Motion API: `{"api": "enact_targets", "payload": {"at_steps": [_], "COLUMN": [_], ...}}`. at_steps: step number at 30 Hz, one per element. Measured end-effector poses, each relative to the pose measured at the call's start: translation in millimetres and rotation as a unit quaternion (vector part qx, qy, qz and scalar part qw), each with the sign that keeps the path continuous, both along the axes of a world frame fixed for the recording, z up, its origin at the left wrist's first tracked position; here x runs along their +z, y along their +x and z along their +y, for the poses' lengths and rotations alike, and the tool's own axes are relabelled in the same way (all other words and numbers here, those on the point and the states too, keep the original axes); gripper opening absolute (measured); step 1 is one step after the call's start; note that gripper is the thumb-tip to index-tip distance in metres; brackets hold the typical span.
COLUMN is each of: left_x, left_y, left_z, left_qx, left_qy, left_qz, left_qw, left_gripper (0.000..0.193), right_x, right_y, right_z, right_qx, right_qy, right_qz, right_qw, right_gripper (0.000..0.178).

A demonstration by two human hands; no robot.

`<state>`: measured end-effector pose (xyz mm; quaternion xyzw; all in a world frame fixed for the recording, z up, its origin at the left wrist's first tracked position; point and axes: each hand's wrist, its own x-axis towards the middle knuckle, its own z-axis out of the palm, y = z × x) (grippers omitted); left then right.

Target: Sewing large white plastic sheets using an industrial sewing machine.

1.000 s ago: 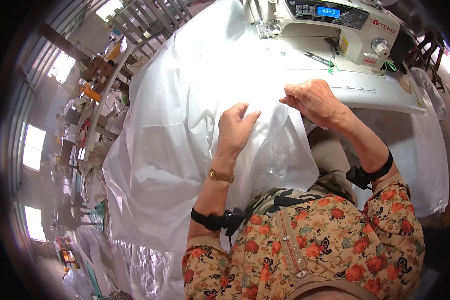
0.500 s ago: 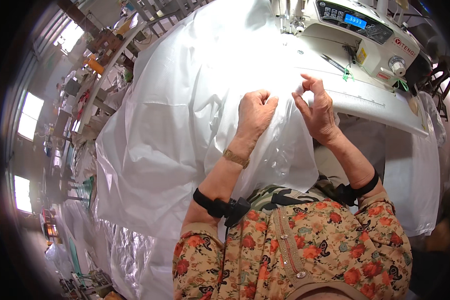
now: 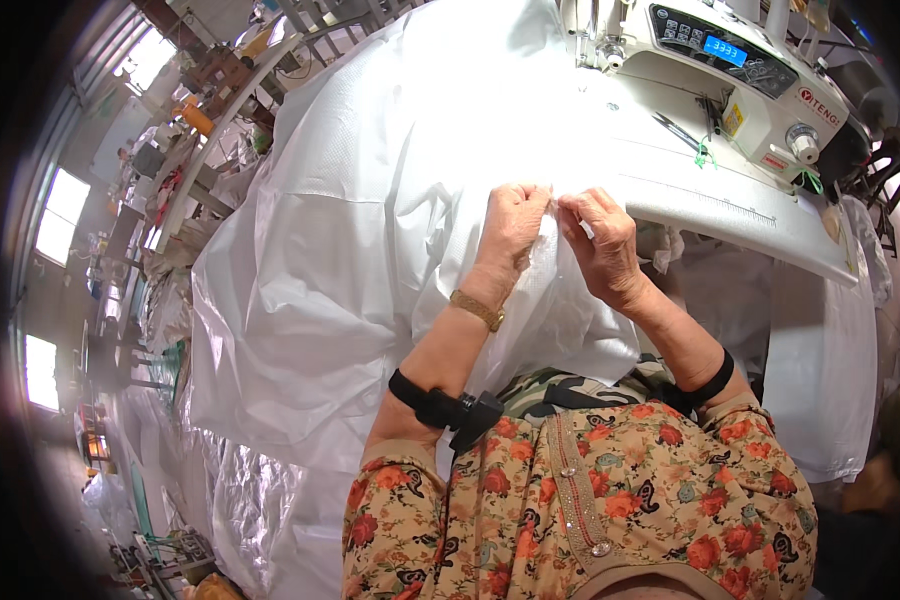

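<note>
A large sheet of white, slightly shiny fabric (image 3: 340, 260) covers the table and hangs over my lap. My left hand (image 3: 515, 222) is closed in a pinch on the fabric's edge, just in front of the sewing machine's bed. Close beside it on the right, my right hand (image 3: 600, 238) pinches the same edge between thumb and forefinger, its other fingers curled. Only a small gap parts the two sets of fingertips. Strong glare washes out the fabric beyond them. Past my hands stands a white sewing machine (image 3: 735, 75) with a lit blue display.
On the machine bed lies a pair of dark tweezers or thin snips (image 3: 678, 132) with green thread near it. A ruler scale (image 3: 715, 200) runs along the table's front edge. White material (image 3: 820, 370) hangs at the right. Cluttered shelves (image 3: 205, 120) line the left.
My right hand has moved left and down to the fabric's edge, and its raised fingers have closed there. My left hand stays nearly in place. The view has shifted slightly.
</note>
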<state>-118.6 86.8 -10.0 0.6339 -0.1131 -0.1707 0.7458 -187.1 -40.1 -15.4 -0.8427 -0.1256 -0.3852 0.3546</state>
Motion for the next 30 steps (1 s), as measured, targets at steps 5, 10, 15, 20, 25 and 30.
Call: {"api": "enact_targets", "payload": {"at_steps": [5, 10, 15, 20, 25, 30], "left_x": [10, 7, 1, -5, 5, 13], "left_y": [-2, -3, -1, -11, -7, -18], "left_z": [6, -2, 13, 17, 24, 12], "left_qx": [-0.006, -0.019, -0.008, 0.059, 0.082, 0.019], "left_qy": [-0.017, -0.046, 0.201, 0.216, 0.251, 0.248], "left_qz": [0.022, -0.009, -0.147, -0.234, -0.307, -0.331], "left_qw": [1.000, 0.999, 0.968, 0.946, 0.914, 0.910], "left_gripper": [0.030, 0.032, 0.030, 0.031, 0.032, 0.031], "right_x": [-2, -12, -60, -94, -45, 12], "right_y": [-3, -16, -56, -83, -107, -103], "right_z": [-2, -15, -36, -54, -56, -36], "right_qx": [-0.020, -0.011, -0.141, -0.151, 0.010, 0.109], "right_qy": [-0.082, -0.145, -0.103, -0.061, 0.029, 0.035], "right_qz": [0.011, -0.012, 0.057, 0.266, 0.224, 0.239], "right_qw": [0.996, 0.989, 0.983, 0.950, 0.974, 0.964], "right_gripper": [0.015, 0.025, 0.042, 0.021, 0.014, 0.023]}}
